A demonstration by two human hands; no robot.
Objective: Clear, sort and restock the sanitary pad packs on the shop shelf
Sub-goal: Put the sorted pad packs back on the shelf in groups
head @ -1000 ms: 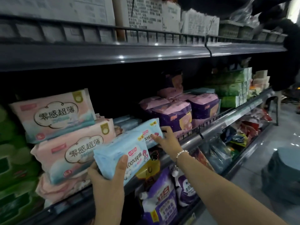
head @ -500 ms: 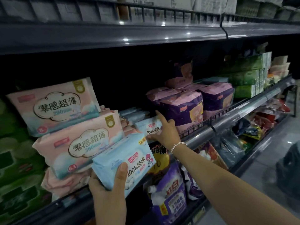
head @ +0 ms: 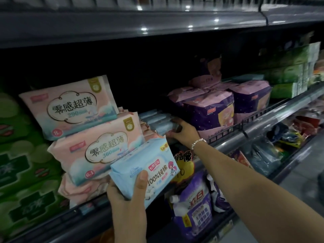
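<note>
Dim shop shelving runs ahead of us, its grey metal shelf rail (head: 233, 142) our landmark. Just below the rail, our left hand (head: 128, 204) has its grip wrapped round a pale blue soft plastic pad pack (head: 143, 171). Just above it, our right hand (head: 184, 131) curls onto a row of blue packs (head: 157, 120). Leaning beside them, the pink stacked packs (head: 98, 148) could slide off if we jostle them.

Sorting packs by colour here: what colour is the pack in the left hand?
Light blue pack, white and pink print, gripped by the left hand; head view.
</note>
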